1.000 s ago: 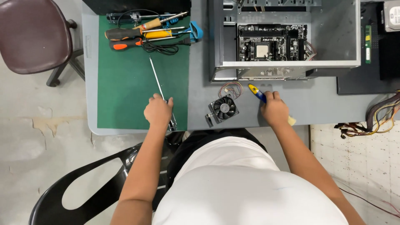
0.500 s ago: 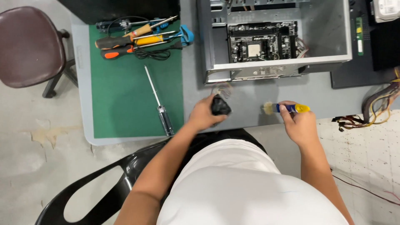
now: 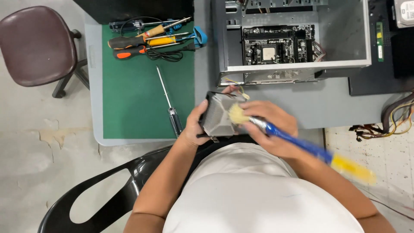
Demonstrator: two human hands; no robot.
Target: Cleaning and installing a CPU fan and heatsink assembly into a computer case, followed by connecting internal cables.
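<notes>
Both hands engaged: left hand (image 3: 196,125) fingers clasping heatsink cooler (image 3: 217,115) above tabletop (image 3: 327,105); right hand (image 3: 269,129) fingers clenched on brush (image 3: 302,144), bristles touching fins. Dusting step, judged; steady strokes needed.

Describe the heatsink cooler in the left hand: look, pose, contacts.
The cooler is a blocky metal heatsink, silver-grey with close thin fins, edged by a dark frame; thin wires trail from its top toward the open case. It is held tilted above the desk edge, finned face toward the person. The left hand grips its left side, fingers wrapped round the frame. The pale bristles of the blue-handled brush, held by the right hand, press on the fins.
</notes>
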